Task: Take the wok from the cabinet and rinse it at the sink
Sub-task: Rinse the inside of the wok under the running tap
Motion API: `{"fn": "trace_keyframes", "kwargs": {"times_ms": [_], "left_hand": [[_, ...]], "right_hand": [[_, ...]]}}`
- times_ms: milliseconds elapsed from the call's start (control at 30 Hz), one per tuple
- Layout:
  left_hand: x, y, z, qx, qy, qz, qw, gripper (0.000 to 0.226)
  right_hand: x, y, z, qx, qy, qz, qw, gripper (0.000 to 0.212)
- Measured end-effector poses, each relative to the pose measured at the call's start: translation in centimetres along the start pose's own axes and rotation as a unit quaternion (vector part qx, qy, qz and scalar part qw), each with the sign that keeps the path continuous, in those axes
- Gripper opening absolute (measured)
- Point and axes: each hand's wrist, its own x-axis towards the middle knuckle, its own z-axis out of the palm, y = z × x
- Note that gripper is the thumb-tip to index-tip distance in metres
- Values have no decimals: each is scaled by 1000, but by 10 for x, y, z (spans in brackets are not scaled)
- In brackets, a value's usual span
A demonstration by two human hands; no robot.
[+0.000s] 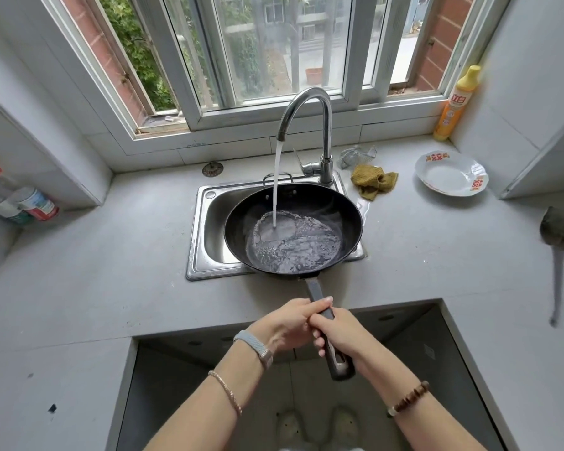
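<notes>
Here the wok point(347, 216) sits just ahead of both hands, over the sink point(209, 222), its bowl covering most of the basin and its far side under the tap point(306, 109). A stream point(276, 183) falls from the spout into the bowl, and a shallow, frothing pool point(293, 249) covers the bottom. The long handle point(315, 289) points straight back toward the person. The left hand point(287, 323) is clenched round it on the side nearer the bowl, thumb laid along the top. The right hand point(341, 335) grasps it just behind, fingers wrapped round, and the two hands touch. The butt of the handle sticks out behind the right hand.

The wok looks like dark metal: stiff, probably fairly heavy, and heavier as it fills. That weight lies well ahead of the hands, so it will likely lever down on the wrists, and a grip with both hands seems sensible. I cannot tell whether the near rim rests on the sink's edge and shares the load. A wet handle may turn slippery, and tipping the water out will likely shift the load suddenly, so a firm hold close to the bowl should serve best. A small metal loop point(275, 177) beyond the far rim may be a second grip; I cannot tell.

Ahead and to the right of the hands lie a cloth point(373, 182) and a plate point(450, 174)
</notes>
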Motion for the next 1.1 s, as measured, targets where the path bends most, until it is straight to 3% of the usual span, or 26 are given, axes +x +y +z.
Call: {"fn": "trace_keyframes", "kwargs": {"times_ms": [200,567,1100], "left_hand": [[-1,14,-3,-22,-8,0,1000,31],[6,-25,-5,25,-29,-19,999,27],[-1,-3,-1,15,-27,0,1000,35]], "right_hand": [[0,-19,1,12,-17,6,1000,13],[-3,23,-3,-48,-18,5,999,9],[-4,0,-1,-20,-13,-3,1000,15]]}}
